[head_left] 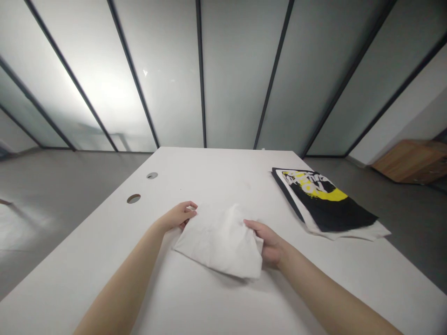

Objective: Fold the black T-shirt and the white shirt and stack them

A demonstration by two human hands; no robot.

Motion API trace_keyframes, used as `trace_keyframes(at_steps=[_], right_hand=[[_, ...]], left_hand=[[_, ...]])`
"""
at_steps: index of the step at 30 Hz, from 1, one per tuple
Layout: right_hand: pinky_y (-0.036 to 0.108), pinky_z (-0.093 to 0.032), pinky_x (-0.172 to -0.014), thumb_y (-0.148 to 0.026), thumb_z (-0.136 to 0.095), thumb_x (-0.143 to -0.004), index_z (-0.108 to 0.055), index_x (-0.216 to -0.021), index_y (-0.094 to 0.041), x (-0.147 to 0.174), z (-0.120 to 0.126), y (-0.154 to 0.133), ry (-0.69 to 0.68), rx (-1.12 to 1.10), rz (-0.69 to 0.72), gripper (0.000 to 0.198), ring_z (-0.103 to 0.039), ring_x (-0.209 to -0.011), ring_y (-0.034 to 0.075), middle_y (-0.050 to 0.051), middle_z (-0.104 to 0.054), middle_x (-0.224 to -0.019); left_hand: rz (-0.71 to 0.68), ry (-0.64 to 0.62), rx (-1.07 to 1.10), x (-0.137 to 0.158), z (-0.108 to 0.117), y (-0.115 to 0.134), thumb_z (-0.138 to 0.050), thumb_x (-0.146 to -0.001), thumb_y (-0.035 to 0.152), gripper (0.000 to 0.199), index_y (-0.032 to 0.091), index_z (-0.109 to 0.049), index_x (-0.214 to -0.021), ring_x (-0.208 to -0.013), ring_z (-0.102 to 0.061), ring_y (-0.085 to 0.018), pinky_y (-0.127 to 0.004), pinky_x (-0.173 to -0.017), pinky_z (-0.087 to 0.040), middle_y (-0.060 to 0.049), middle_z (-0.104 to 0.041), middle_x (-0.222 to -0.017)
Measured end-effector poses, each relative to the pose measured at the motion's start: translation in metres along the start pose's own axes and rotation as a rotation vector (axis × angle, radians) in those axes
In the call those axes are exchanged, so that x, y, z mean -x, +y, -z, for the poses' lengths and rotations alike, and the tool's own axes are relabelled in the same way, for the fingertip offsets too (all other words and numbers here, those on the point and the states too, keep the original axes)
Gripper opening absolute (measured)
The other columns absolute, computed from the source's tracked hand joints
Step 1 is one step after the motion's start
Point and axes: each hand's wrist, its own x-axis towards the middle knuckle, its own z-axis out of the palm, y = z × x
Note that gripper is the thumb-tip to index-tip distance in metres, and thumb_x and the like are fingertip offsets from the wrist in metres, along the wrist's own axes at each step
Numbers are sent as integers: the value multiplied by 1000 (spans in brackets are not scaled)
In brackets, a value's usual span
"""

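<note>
A white folded cloth lies between my two hands over the white table, its near right side raised a little off the surface. My left hand is at the cloth's far left edge, its thumb and fingers closed at that edge. On the right side, my right hand grips the cloth, thumb on top and the other fingers beneath, partly hidden by the fabric. Whether the cloth is a garment I cannot tell.
On the white table, a stack of folded black and white cloths with a yellow print lies at the right edge. Two round holes, one a cable hole, are at the left. Frosted glass panels stand behind.
</note>
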Motion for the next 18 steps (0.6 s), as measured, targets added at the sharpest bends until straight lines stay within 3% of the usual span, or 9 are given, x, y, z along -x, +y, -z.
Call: trace_keyframes(at_steps=[3, 7, 11, 14, 18], right_hand=[[39, -58, -103, -30, -55, -100, -70, -115, -8, 3, -16, -5, 94, 2, 34, 30, -80, -94, 26, 14, -82, -93], [42, -61, -97, -27, -49, -103, -70, -111, -8, 15, -34, -35, 139, 53, 280, 29, -80, -89, 27, 13, -81, -87], [41, -60, -97, -23, -50, -103, -68, -114, -9, 29, -48, -92, 154, 43, 570, 25, -78, -88, 24, 10, -80, -85], [40, -57, -101, -24, -42, -108, -65, -119, -10, 43, -58, -148, 181, 2, 812, 30, -76, -90, 18, 7, -80, -88], [38, -53, -105, -27, -32, -112, -64, -123, -12, 74, -46, -212, 263, -75, 1120, 37, -74, -93, 13, 6, -80, -91]], left_hand=[[1, 6, -6, 0, 0, -1, -76, -78, 51, 50, 20, -63, -115, -56, -57, -13, -23, -47, -50, 5, -57, -69], [52, 9, 14, -1, -2, -1, -72, -84, 56, 50, 21, -61, -118, -58, -64, -16, -25, -48, -53, 0, -66, -77], [69, 13, 31, -1, -3, -4, -70, -87, 59, 50, 22, -60, -120, -63, -70, -16, -24, -48, -54, -6, -73, -95], [65, 9, 29, -2, -1, -7, -68, -89, 60, 50, 22, -59, -120, -64, -71, -16, -23, -48, -54, -7, -73, -96], [67, 4, 36, -2, -1, -7, -68, -89, 62, 52, 22, -58, -121, -65, -71, -17, -23, -46, -54, -7, -72, -97]])
